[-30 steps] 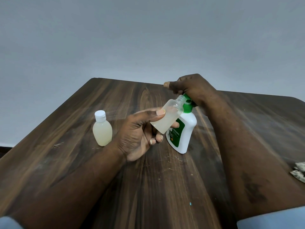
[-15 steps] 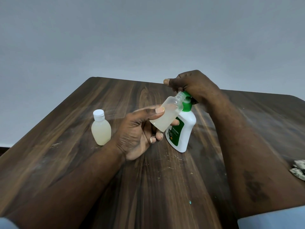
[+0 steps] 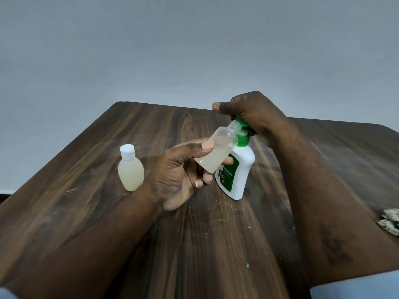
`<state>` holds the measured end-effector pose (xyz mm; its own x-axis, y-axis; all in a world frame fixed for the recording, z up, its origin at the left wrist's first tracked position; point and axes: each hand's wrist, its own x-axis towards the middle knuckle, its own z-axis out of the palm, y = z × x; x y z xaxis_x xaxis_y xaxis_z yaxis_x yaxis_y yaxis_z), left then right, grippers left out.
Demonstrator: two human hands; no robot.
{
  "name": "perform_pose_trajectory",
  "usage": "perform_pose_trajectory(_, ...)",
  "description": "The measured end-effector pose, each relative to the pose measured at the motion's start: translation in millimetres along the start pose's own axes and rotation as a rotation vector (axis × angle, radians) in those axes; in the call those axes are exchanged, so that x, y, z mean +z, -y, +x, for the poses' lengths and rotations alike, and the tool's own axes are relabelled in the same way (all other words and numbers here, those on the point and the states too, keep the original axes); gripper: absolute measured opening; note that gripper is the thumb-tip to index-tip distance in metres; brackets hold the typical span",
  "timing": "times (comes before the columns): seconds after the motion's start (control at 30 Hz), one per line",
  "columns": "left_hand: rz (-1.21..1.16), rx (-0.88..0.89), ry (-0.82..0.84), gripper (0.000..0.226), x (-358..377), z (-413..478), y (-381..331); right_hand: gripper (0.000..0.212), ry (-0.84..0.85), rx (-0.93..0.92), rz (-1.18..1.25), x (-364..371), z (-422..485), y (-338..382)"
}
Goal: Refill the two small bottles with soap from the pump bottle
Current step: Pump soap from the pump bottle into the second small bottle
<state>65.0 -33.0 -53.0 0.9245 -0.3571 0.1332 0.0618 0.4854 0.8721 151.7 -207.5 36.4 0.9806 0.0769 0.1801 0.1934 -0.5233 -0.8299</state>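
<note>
My left hand [image 3: 181,173] grips an uncapped small clear bottle [image 3: 218,149], tilted with its open neck up against the green pump nozzle. Pale soap fills its lower part. The white pump bottle [image 3: 237,175] with a green label stands on the dark wooden table [image 3: 216,234], leaning slightly. My right hand [image 3: 252,111] sits on top of its green pump head, fingers closed over it. A second small bottle [image 3: 130,169], full of pale soap and closed with a white cap, stands upright on the table to the left of my left hand.
A crumpled patterned scrap [image 3: 390,221] lies at the table's right edge. A plain grey wall rises behind the table. A tiny blue speck [image 3: 247,265] lies on the near tabletop.
My right hand has risen slightly with the pump head. The small bottle stays held at the nozzle. The capped bottle has not moved.
</note>
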Motion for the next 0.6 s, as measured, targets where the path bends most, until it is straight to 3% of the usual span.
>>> perform_pose_trajectory(0.23,0.02,-0.003,-0.017,0.045,-2.4,1.2,0.5,0.057,0.018,0.062,0.012,2.6,0.6,-5.1)
perform_pose_trajectory(0.6,0.0,0.004,0.022,0.029,1.5,-1.9,-1.9,0.059,-0.013,0.003,0.033,-0.2,2.1,-2.9)
